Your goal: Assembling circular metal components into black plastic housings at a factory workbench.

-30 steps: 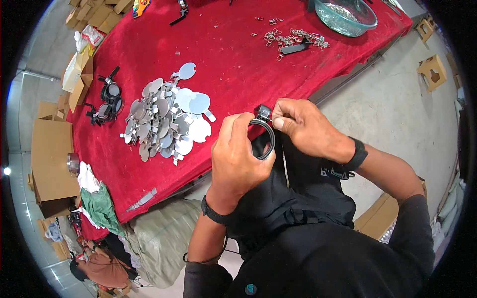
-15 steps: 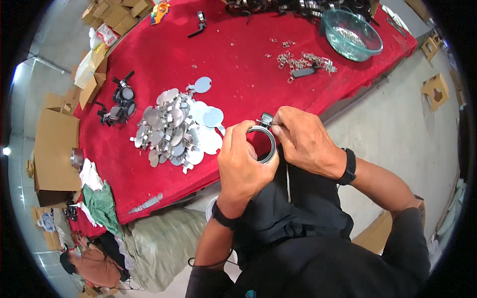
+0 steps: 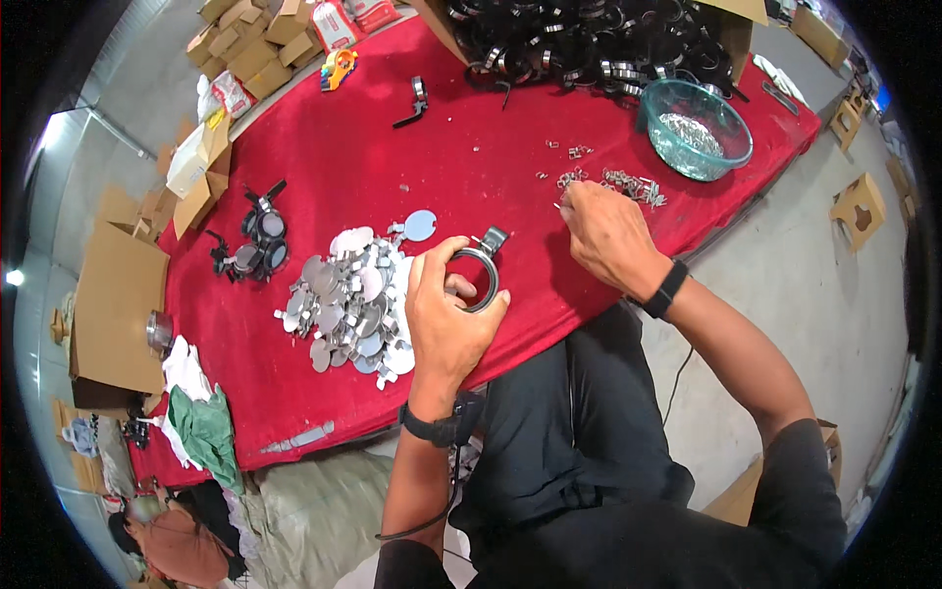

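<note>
Left hand [image 3: 446,319] holds a metal ring clamp [image 3: 478,278] just above the red tablecloth [image 3: 343,147], near the table's front edge; fingers curl around the ring's left and lower arc, thumb pressed to the rim. Right hand [image 3: 608,236] is well apart from it, fingertips pinched narrow over a scatter of small metal fasteners [image 3: 628,184] (whether 1 is actually gripped cannot be told). The clamp looks stiff, light, smooth steel, likely a bit slippery, not fragile; best held by the band's outer rim, as it is now, leaving the latch free. The ring's open face tilts up toward the camera, its latch end [image 3: 491,239] pointing up and away from the person toward the table's far side; the long axis runs from palm to latch. Beside the left hand lies a heap of flat metal discs [image 3: 348,309]. Further off: 1 teal glass bowl [image 3: 697,128], a pile of black clamps [image 3: 589,44], cardboard boxes [image 3: 118,294].
</note>
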Motion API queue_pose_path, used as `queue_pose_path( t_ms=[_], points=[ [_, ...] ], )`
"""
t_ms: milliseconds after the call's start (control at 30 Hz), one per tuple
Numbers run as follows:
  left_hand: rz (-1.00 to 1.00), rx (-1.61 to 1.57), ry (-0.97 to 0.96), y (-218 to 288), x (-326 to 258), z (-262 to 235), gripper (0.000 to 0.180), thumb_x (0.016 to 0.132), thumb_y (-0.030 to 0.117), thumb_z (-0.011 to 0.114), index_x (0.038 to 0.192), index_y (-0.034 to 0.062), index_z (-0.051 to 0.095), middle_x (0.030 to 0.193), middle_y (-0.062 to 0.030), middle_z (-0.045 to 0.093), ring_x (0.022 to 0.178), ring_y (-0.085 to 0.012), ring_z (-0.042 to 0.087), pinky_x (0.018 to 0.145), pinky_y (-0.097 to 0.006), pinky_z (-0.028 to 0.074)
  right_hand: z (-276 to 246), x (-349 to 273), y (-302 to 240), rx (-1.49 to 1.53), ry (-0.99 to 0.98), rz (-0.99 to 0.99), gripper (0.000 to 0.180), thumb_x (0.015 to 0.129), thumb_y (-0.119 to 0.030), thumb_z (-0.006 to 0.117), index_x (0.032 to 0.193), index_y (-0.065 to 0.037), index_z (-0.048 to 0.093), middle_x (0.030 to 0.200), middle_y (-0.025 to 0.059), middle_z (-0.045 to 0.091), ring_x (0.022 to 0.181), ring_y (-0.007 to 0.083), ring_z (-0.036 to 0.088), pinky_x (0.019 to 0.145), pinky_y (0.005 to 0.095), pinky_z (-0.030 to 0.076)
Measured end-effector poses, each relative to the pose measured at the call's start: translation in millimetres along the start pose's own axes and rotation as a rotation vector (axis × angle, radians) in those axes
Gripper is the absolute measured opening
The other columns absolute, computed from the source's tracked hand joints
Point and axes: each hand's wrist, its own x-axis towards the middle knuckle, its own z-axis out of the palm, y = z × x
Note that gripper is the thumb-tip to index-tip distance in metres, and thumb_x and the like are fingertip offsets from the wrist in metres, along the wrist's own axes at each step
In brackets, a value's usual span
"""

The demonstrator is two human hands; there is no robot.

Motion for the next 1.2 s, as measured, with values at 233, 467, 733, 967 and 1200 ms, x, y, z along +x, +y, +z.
queue_pose_path(
  t_ms=[233, 467, 733, 967, 1200],
  points=[
    [-0.053, -0.144, -0.103, -4.2, 3.1, 2.9, 0.077, 0.073, -0.009, 0.089, 0.144, 0.0081, 0.061, 0.117, -0.0041, 0.061, 0.084, -0.0076, 0.061, 0.067, -0.023, 0.051, 24.4, 31.9, 33.2, -0.103, 0.060, 0.031, 0.010, 0.090, -0.004, 0.069, 0.096, -0.001, 0.062, 0.086, 0.0212, 0.067, 0.084, 0.0442, 0.070, 0.076, 0.0565, 0.056],
    [-0.102, -0.413, -0.235, -10.4, 3.1, 7.4, 0.084, 0.075, -0.015, 0.085, 0.150, 0.0093, 0.057, 0.119, -0.0057, 0.062, 0.090, -0.0061, 0.061, 0.072, -0.022, 0.056, 4.7, 43.8, 71.0, -0.174, 0.216, 0.161, 0.018, 0.095, -0.013, 0.071, 0.107, 0.000, 0.070, 0.094, 0.0237, 0.075, 0.092, 0.0449, 0.074, 0.082, 0.0582, 0.058],
    [0.053, -0.195, -0.403, -11.7, 19.7, 8.0, 0.083, 0.070, -0.009, 0.085, 0.148, 0.0126, 0.064, 0.157, -0.0121, 0.055, 0.128, -0.0210, 0.064, 0.097, -0.032, 0.058, -5.9, 6.5, -8.8, 0.851, -0.370, 0.318, 0.024, 0.105, -0.020, 0.072, 0.109, 0.002, 0.080, 0.090, 0.0102, 0.080, 0.084, 0.0136, 0.070, 0.079, 0.0367, 0.058],
    [-0.064, -0.289, -0.483, -12.7, 39.8, 7.8, 0.090, 0.072, -0.012, 0.080, 0.156, 0.0174, 0.062, 0.159, -0.0072, 0.052, 0.123, -0.0196, 0.066, 0.097, -0.033, 0.059, -3.8, -13.4, -22.5, 1.052, -0.331, 0.495, 0.020, 0.108, -0.019, 0.070, 0.109, 0.001, 0.076, 0.089, 0.0011, 0.072, 0.082, 0.0092, 0.064, 0.077, 0.0299, 0.053],
    [0.085, 0.021, -0.135, -11.5, 37.5, 32.7, 0.072, 0.086, -0.009, 0.072, 0.155, 0.0063, 0.060, 0.149, -0.0160, 0.060, 0.119, -0.0219, 0.069, 0.094, -0.034, 0.060, 20.8, -14.1, -36.9, 1.158, -0.113, 0.729, 0.014, 0.107, -0.017, 0.071, 0.106, -0.003, 0.074, 0.088, 0.0008, 0.070, 0.074, 0.0101, 0.064, 0.059, 0.0278, 0.052]
  ],
)
